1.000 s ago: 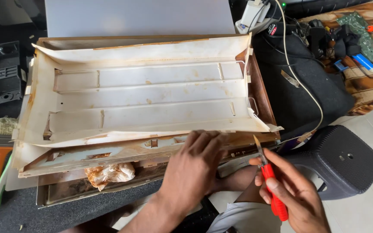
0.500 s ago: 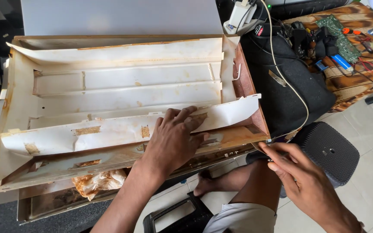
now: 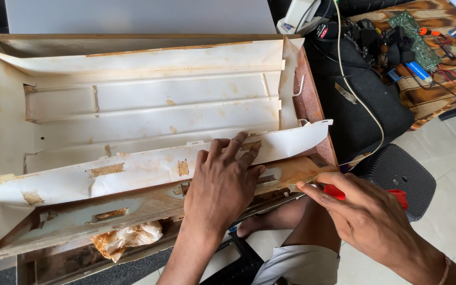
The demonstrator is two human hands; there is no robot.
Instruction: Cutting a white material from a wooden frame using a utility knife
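While the long, shallow metal housing (image 3: 149,113), cream-painted and rust-stained, is laid open across the table, nearly the whole view is filled by it, and it is judged stiff, fairly heavy and sharp along its thin bent edges. Its near side is lined by a white sheet flap (image 3: 149,171), patched with brown glue or rust marks, which is judged light, thin and springy, apt to crease or tear, and best taken flat near its folded lower edge rather than by the free corner at the right. The left hand (image 3: 220,187) is laid palm down on that flap, fingers spread and pressing, nothing being grasped. The right hand (image 3: 368,216) is closed around a red-handled tool (image 3: 365,194), whose working tip cannot be made out, just right of the housing's near corner. A crumpled, stained wad of paper (image 3: 125,238) is seen under the near rim. No readable label is noted on the housing; at the far right a green circuit board (image 3: 415,32) and a blue cylindrical cell (image 3: 417,71) lie on a patterned brown cloth.
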